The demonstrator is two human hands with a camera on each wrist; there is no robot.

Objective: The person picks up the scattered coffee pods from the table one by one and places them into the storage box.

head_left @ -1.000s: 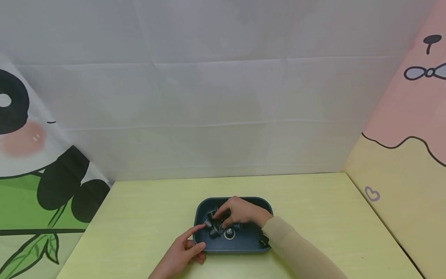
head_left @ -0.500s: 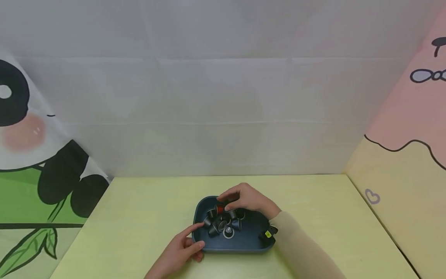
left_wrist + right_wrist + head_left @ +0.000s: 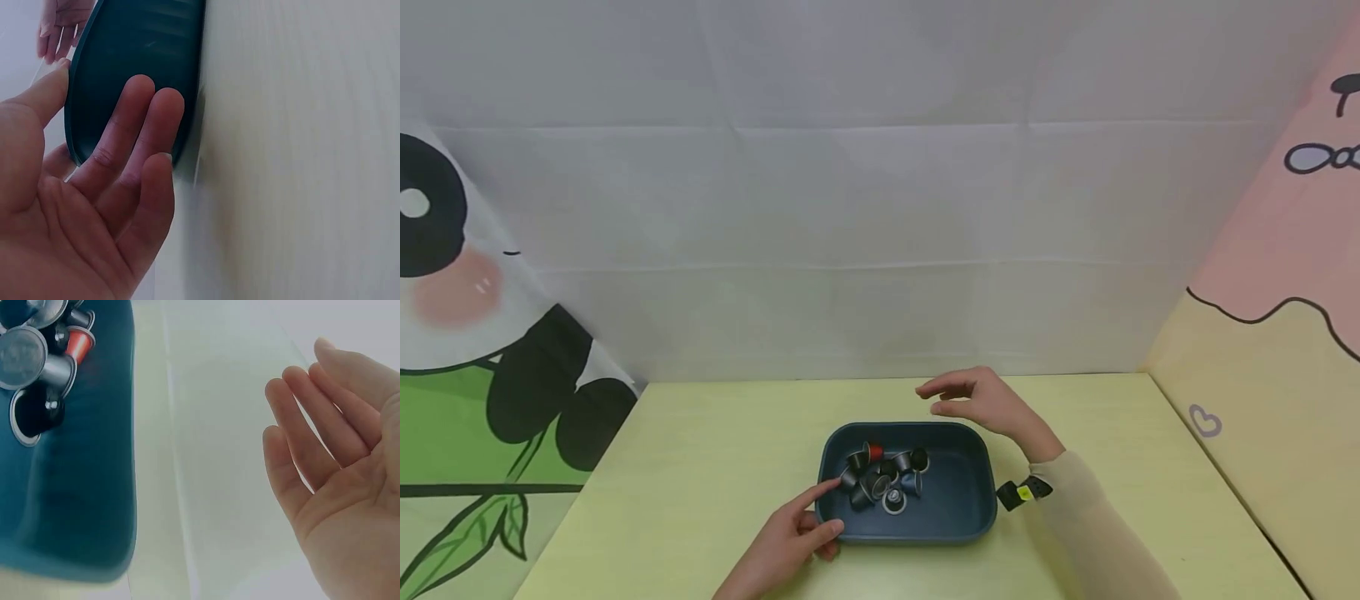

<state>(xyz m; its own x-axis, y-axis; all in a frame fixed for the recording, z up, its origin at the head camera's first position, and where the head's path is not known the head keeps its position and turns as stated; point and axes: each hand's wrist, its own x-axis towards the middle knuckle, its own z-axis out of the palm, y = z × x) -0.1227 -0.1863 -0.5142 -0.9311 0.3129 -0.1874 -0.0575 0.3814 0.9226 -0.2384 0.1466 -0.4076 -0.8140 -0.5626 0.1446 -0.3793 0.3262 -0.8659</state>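
Note:
A dark blue tray (image 3: pixel 951 496) holds a cluster of coffee capsules (image 3: pixel 880 477) in its left half, mostly dark, with one red capsule (image 3: pixel 873 452) at the back. At the tray's left end, my left hand (image 3: pixel 790 532) touches the rim with index finger and thumb. Its other fingers (image 3: pixel 134 115) lie loosely beside the tray's outer wall in the left wrist view. My right hand (image 3: pixel 988 402) hovers beyond the tray's back right rim, holding nothing. The right wrist view shows its fingers (image 3: pixel 312 434) apart from the tray and gently bent.
The tray stands on a pale yellow table (image 3: pixel 737 442). White cloth (image 3: pixel 880 208) rises behind it, with a printed panel on each side. A black device with a yellow mark (image 3: pixel 1024 492) is strapped at the right wrist.
My right hand has drawn back from the capsules, moving up and right out of the tray, so the red capsule and the others show fully. The left hand has stayed at the rim.

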